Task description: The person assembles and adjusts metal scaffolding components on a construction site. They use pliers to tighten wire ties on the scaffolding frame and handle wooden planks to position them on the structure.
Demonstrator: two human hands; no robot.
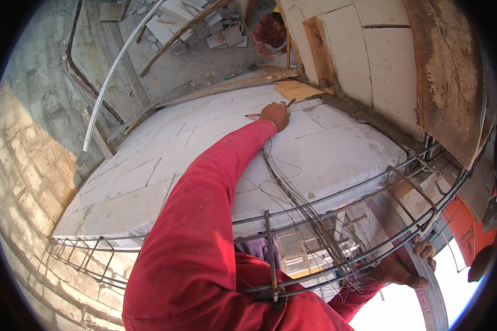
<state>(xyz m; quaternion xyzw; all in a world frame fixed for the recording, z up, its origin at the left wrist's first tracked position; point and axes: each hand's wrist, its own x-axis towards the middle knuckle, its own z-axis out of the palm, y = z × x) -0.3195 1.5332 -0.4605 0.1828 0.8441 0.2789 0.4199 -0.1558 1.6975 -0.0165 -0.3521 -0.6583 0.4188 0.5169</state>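
My left hand (276,116), at the end of a long red sleeve, is closed over the top of the pale block wall (204,138). A thin red-and-dark tool (252,115) sticks out on both sides of the fist; its kind is hidden. At the lower right, my right hand (406,267) grips a long silver metal bar (425,276), thumb and fingers round its edges. A bundle of thin tie wire (292,193) lies from near my left wrist across the rebar cage (337,201), its loose ends tangled near my right wrist.
A rusty-brown board (447,71) stands against the upright block wall (392,60) at right. A white pipe (113,71) arcs at upper left. Another person (269,33) crouches below at the back, near broken white slabs (226,36). An orange panel (469,231) is at far right.
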